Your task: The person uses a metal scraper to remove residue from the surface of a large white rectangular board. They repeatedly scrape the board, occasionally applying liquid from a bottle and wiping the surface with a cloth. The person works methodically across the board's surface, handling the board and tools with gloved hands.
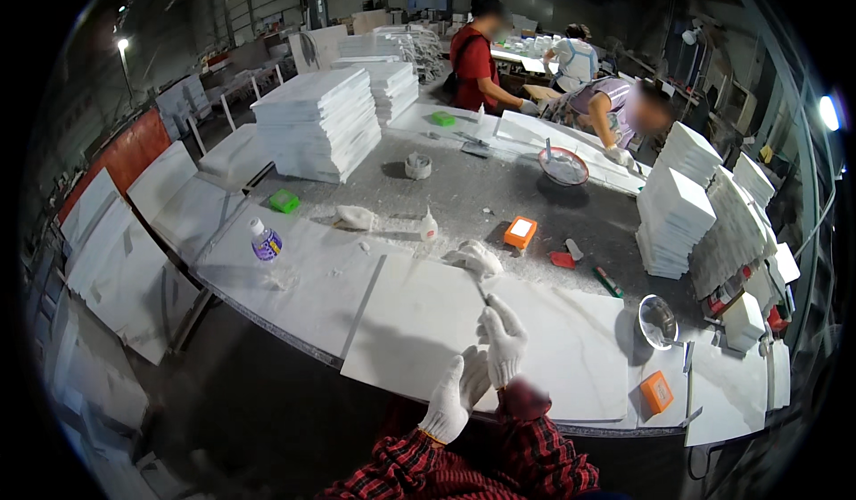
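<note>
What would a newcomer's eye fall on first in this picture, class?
Probably the white-gloved left hand and right hand, close together over the near edge of the pale slab. Next might come the tall stack of white slabs at the table's far left, then the orange box with a white top near the middle.

Two hands in white knit gloves (pixel 453 397) (pixel 506 339), three co-workers (pixel 474 67) (pixel 575 61) (pixel 599 106), two orange plastic boxes (pixel 520 233) (pixel 656 393), two bright green plastic boxes (pixel 284 201) (pixel 443 119), two round bowls (pixel 585 175) (pixel 641 323), two white nozzle-tipped squeeze bottles (pixel 429 228) (pixel 481 116), one purple-labelled white bottle (pixel 267 245) and one small whitish cup (pixel 417 171).
</note>
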